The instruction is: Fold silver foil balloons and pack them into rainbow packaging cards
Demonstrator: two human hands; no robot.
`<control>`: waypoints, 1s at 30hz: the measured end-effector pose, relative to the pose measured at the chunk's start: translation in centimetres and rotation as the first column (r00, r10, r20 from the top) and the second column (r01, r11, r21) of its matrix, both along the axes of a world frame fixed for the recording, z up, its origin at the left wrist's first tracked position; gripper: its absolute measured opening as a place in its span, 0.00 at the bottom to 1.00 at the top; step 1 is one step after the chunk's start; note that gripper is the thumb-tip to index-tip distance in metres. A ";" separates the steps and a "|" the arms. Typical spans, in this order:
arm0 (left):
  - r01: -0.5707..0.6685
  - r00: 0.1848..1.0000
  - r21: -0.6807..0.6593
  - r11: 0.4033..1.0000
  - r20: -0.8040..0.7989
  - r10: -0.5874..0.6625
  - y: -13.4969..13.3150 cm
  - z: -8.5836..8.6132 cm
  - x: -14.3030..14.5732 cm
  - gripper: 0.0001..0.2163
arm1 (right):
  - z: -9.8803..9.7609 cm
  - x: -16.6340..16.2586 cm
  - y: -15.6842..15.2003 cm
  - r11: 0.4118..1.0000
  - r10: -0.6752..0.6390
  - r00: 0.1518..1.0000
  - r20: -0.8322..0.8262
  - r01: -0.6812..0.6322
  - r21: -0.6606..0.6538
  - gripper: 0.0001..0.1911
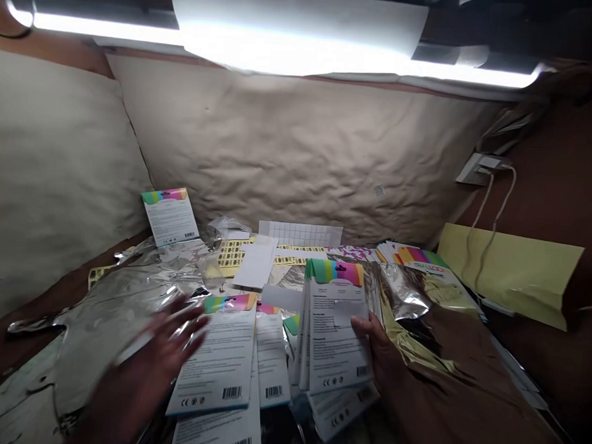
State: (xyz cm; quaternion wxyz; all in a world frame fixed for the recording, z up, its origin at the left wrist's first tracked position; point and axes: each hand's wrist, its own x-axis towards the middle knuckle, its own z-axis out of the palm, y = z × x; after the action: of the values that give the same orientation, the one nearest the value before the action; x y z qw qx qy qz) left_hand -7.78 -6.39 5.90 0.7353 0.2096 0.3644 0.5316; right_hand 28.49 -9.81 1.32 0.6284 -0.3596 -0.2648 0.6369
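Below crumpled wall paper (298, 157), my left hand (148, 359) spreads, seemingly empty, while my right hand (383, 347) grips probably light, stiff card packs (337, 353) edgewise.

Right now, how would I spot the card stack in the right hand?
From the glowing tube light across the top, look down to the person's right hand, right of centre. It grips the card stack, with a multicoloured top. Unlike the cards to its left, its front bears a plain pale patch.
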 end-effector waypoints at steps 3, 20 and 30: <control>0.151 0.988 -0.190 0.970 0.007 -0.152 3.4 -0.6 7.1 0.18 | 0.4 0.2 -0.9 1.000 0.010 0.999 -0.040 -0.009 0.022 0.35; 0.563 0.817 0.225 0.796 -0.302 -0.492 3.5 -4.0 17.2 0.22 | -0.3 -1.2 -0.1 0.984 -0.159 0.961 0.226 0.136 0.116 0.34; 0.444 0.869 0.315 0.839 -0.379 -0.317 3.8 -3.6 16.2 0.22 | 1.2 -0.6 1.2 0.989 0.047 0.960 0.276 -0.083 0.121 0.29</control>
State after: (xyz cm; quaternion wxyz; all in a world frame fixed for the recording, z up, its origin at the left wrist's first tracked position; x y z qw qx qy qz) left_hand 8.46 -2.58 2.34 0.7028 0.5027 0.3122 0.3948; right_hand 27.92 -8.65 2.52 0.5872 -0.3926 -0.4017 0.5828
